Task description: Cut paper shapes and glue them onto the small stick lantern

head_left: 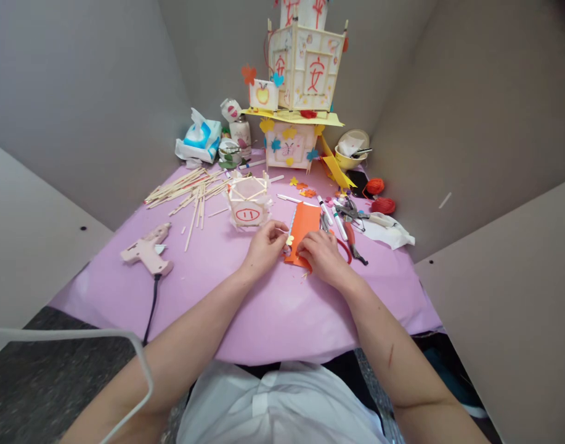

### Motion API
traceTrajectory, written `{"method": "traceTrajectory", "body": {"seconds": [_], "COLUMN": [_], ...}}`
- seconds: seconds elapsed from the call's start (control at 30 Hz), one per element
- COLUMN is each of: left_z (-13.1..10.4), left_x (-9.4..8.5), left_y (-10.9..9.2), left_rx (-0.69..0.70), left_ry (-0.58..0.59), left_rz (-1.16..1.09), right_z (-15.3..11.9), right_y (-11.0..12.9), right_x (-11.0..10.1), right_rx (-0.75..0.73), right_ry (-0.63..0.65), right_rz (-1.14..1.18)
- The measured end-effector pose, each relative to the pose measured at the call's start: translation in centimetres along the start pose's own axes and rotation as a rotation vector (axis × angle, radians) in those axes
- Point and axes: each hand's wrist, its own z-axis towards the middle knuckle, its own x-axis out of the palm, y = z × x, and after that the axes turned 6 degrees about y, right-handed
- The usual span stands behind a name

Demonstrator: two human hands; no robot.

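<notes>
My left hand (268,243) is closed in a pinch at the left side of a sheet of orange paper (306,222). A tiny pale yellow flower cutout (290,240) shows by its fingertips; what the pinch holds is too small to make out. Across the lower part of that sheet lies my right hand (326,253), its fingers bent and pressed at the paper near its lower edge. Red-handled scissors (345,250) lie partly hidden behind the right hand. Just beyond my left hand stands a small lantern (248,200) of sticks and white paper.
A pink glue gun (148,250) with a black cord lies at left, below scattered wooden sticks (185,185). A tall paper lantern tower (305,74) stands at the back. Pliers (353,243), markers (340,223) and red yarn (382,205) are at right. Grey walls enclose the table.
</notes>
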Motion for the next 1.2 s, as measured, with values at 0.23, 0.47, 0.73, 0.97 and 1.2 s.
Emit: {"method": "traceTrajectory", "body": {"seconds": [0.23, 0.47, 0.73, 0.97, 1.2], "left_z": [-0.1, -0.1, 0.0, 0.0, 0.0], "left_x": [0.1, 0.3, 0.3, 0.4, -0.1], "left_y": [0.5, 0.5, 0.6, 0.7, 1.4], "left_rx": [-0.159, -0.24, -0.257, -0.247, -0.13], "left_ry": [0.051, 0.007, -0.027, -0.028, 0.059], "left_rz": [-0.008, -0.031, -0.013, 0.006, 0.13], "right_z": [-0.1, -0.1, 0.1, 0.0, -0.1], "right_y": [0.1, 0.3, 0.2, 0.2, 0.2], "right_x": [-0.3, 0.0, 0.4, 0.8, 0.3], "right_rx": [-0.02, -0.036, -0.048, -0.045, -0.012], "right_ry": [0.028, 0.025, 0.023, 0.034, -0.026], "right_rz": [0.037, 0.015, -0.007, -0.046, -0.01]}}
